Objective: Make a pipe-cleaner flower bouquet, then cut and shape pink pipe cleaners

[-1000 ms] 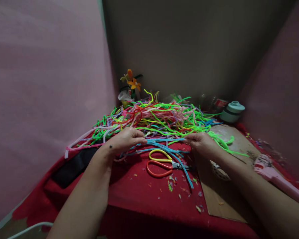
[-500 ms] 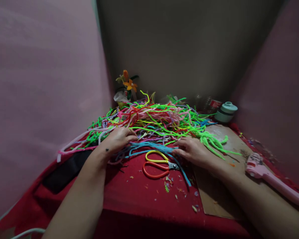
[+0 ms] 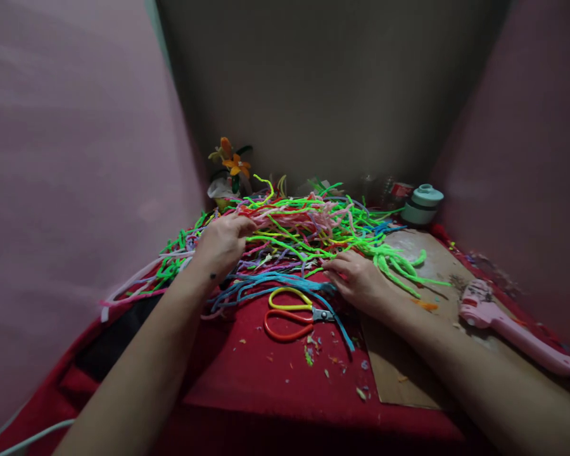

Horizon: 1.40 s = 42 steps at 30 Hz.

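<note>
A tangled heap of coloured fuzzy stems [image 3: 294, 221] lies across the red cloth. My left hand [image 3: 224, 242] is at the heap's left side, fingers bent together at pink and red stems; what they pinch is hidden. At the front right of the heap, my right hand [image 3: 354, 278] has its fingers drawn together by the right end of the blue stems [image 3: 275, 280]; I cannot make out what is between them. Scissors [image 3: 289, 315] with one yellow and one red handle lie just in front of the blue stems.
Cardboard [image 3: 399, 367] lies under my right forearm, with a pink glue gun [image 3: 517, 332] on the right. Behind stand a teal-lidded jar [image 3: 422, 206] and orange flowers [image 3: 236, 164]. A dark flat object [image 3: 116, 332] is at the left; scraps dot the red cloth [image 3: 247, 380].
My left hand has moved up from beside the blue stems to the pink and red ones. My right hand has shifted slightly at the heap's front. The whole view has shifted a little.
</note>
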{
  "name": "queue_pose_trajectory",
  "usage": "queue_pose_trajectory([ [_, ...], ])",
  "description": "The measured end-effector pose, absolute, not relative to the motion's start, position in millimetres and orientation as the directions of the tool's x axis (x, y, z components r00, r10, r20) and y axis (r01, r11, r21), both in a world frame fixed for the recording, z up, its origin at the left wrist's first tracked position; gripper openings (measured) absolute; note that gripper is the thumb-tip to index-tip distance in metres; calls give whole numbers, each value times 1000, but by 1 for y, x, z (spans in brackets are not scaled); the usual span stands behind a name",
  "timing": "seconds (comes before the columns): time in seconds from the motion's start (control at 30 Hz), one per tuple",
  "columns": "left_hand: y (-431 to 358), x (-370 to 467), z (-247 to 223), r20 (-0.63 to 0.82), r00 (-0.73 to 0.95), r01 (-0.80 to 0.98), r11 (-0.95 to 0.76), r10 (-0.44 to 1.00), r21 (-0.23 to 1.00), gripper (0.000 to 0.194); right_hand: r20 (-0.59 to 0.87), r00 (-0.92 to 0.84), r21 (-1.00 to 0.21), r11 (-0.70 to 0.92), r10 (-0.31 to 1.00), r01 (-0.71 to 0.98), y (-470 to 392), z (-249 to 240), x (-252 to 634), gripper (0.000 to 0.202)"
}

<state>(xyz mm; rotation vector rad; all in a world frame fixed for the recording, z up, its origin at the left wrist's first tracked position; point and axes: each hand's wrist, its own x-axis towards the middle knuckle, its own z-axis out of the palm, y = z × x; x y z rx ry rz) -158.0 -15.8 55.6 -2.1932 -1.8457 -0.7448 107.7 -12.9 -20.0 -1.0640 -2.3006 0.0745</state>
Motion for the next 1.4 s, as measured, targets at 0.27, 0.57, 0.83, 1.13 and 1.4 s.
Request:
queue_pose_trajectory([
  [0.27, 55, -152, 66, 274, 456, 889, -419, 847, -185, 34, 500, -581, -227, 745, 642, 627, -9, -25, 104, 46],
  [0.57, 80, -170, 59, 104, 431, 875, -387, 896, -289, 61, 306, -714, -191, 775, 630, 603, -8, -29, 103, 35],
  [0.83, 85, -152, 45, 204, 401, 887, -321, 893, -333, 43, 304, -696, -237, 759, 651, 606, -8, -28, 102, 34],
  [1.13, 117, -152, 73, 198, 191, 962, -223, 961, 155, 41, 302, -692, -249, 756, 655, 606, -7, -31, 102, 33],
  [1.4, 126, -157, 70, 101, 171, 898, -197, 980, 392, 42, 377, -666, -324, 765, 644, 556, -7, -29, 101, 23],
])
